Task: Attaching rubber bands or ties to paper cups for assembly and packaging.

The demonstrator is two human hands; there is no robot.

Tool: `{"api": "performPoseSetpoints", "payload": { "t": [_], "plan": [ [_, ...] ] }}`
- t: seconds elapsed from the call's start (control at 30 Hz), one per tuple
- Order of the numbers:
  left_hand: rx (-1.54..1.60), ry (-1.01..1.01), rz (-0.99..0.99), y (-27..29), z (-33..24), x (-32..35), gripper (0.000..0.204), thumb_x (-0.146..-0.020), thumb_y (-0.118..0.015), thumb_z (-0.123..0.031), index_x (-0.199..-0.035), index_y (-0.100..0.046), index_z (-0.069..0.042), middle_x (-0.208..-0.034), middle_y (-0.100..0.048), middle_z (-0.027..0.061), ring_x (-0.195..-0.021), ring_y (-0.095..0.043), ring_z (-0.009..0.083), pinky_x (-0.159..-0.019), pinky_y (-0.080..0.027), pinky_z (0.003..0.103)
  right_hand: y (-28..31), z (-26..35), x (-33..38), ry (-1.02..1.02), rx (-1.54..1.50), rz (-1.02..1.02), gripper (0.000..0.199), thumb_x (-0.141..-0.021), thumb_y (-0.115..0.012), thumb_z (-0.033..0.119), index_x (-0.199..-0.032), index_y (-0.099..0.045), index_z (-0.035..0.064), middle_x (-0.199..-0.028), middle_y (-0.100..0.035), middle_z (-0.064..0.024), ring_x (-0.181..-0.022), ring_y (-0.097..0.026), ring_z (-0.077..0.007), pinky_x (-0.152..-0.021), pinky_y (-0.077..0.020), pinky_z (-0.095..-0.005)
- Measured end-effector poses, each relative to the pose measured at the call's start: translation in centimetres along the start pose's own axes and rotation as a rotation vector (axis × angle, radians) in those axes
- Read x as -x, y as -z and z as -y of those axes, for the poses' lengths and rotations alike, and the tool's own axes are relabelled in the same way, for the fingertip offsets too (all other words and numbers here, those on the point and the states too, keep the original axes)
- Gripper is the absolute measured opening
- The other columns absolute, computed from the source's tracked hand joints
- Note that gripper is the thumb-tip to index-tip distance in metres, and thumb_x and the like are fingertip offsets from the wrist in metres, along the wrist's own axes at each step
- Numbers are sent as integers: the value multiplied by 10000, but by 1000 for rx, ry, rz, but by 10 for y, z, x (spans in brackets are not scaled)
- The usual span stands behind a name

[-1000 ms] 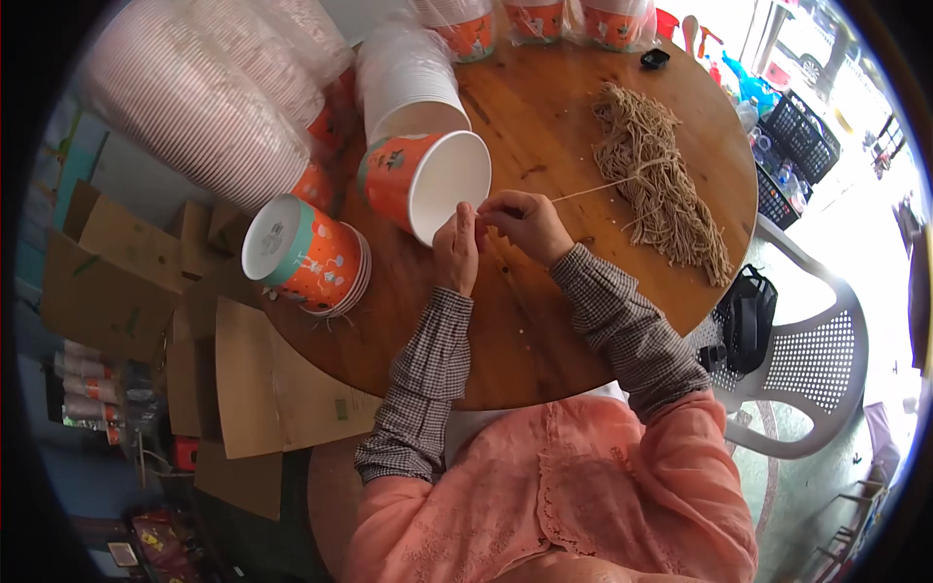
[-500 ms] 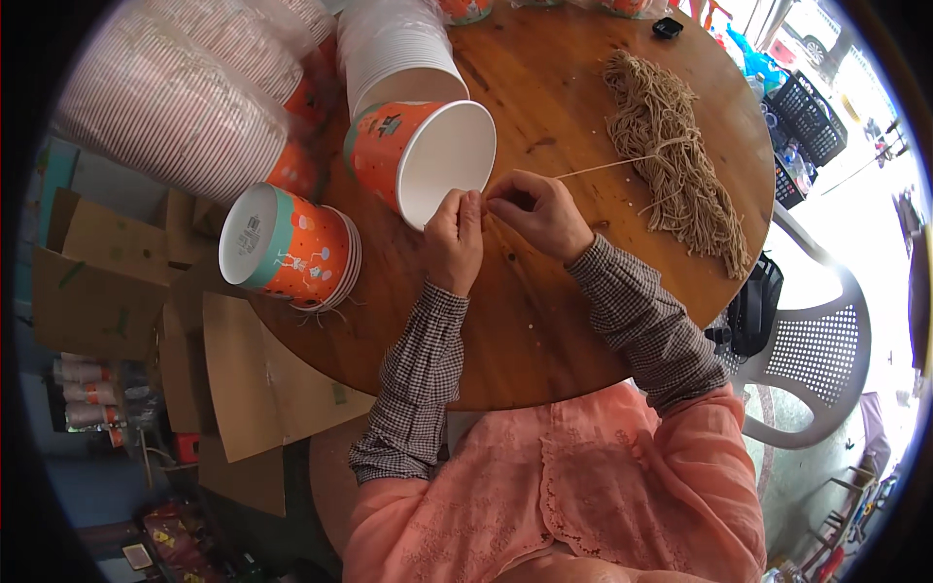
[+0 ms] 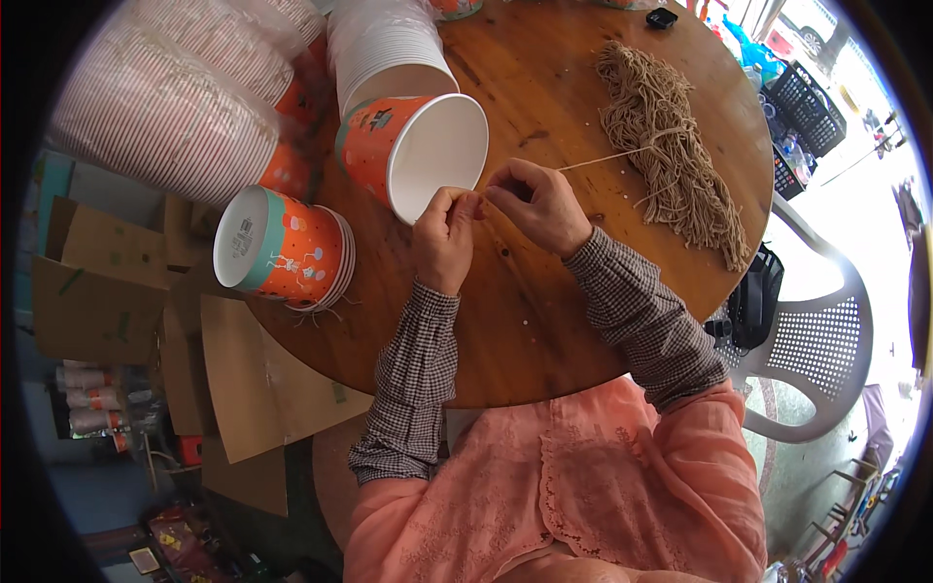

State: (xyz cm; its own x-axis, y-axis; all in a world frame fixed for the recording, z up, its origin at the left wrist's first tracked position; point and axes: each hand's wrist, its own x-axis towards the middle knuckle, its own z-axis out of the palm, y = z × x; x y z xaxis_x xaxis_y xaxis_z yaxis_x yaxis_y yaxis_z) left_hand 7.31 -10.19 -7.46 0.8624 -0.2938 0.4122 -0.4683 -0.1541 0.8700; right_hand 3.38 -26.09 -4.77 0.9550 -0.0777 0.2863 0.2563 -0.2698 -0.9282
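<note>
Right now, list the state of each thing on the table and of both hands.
Left hand: pinched on the string at the cup's rim.
Right hand: pinching the string, pulled taut.
String: stretched from the bundle to the fingers.
Cup: on its side, mouth toward the hands.
Cup stack: on its side, bottom outward.
Twine bundle: lying loose on the table.
White stack: nested, lying down.

A round wooden worktop (image 3: 544, 321) fills the middle of the frame. At the right edge stands a white plastic chair (image 3: 816, 360) with a perforated back, in bright daylight from the upper right. Flattened brown cardboard (image 3: 243, 379) covers the floor at the lower left, where the light is dim. A dark plastic crate (image 3: 807, 102) sits at upper right.
</note>
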Motion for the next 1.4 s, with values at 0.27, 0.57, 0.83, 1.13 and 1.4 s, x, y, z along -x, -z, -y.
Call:
{"api": "performPoseSetpoints", "payload": {
  "t": [0.27, 0.57, 0.83, 1.13, 1.4],
  "plan": [
    [-74, 15, 53, 5, -8, -1, 264, -998, -523, -209, -845, -562, 2, -708, -614, 46, -645, -581, 111, -617, -476, 250, 2, 0, 0, 45, 5, 1, 124, -864, -653, 116, -880, -619, -2, -688, -580, -14, -619, -497, -58, -573, -438, -244],
    [188, 82, 31, 1, 1, -2, 171, -983, -549, -160, -929, -569, 1, -829, -633, 40, -781, -607, 104, -716, -492, 229, 1, -3, -1, 37, -6, 14, 113, -856, -662, 102, -894, -631, 0, -713, -606, -4, -633, -511, -42, -588, -447, -231],
    [175, 79, -1, -1, 0, -1, 88, -913, -624, -35, -967, -564, 0, -875, -628, 43, -812, -614, 107, -733, -499, 232, 1, -5, -2, 59, 38, 12, 113, -845, -682, 97, -909, -650, 9, -743, -620, -11, -665, -530, -53, -616, -468, -240],
    [-308, -265, -47, -6, 12, -9, 303, -838, -686, -25, -1104, -542, -4, -1065, -607, 148, -991, -609, 273, -857, -490, 355, 6, -21, -8, 90, 56, -76, 110, -864, -656, 97, -912, -640, 0, -753, -611, -16, -665, -540, -66, -618, -471, -235],
    [-893, -55, 223, 1, -5, -2, 340, -876, -631, -332, -996, -644, -13, -980, -678, 195, -970, -639, 333, -916, -437, 468, 22, -47, -27, 13, -298, -291, 122, -912, -594, 108, -954, -592, -6, -882, -656, -53, -779, -604, -119, -717, -504, -256]
  ]
}}
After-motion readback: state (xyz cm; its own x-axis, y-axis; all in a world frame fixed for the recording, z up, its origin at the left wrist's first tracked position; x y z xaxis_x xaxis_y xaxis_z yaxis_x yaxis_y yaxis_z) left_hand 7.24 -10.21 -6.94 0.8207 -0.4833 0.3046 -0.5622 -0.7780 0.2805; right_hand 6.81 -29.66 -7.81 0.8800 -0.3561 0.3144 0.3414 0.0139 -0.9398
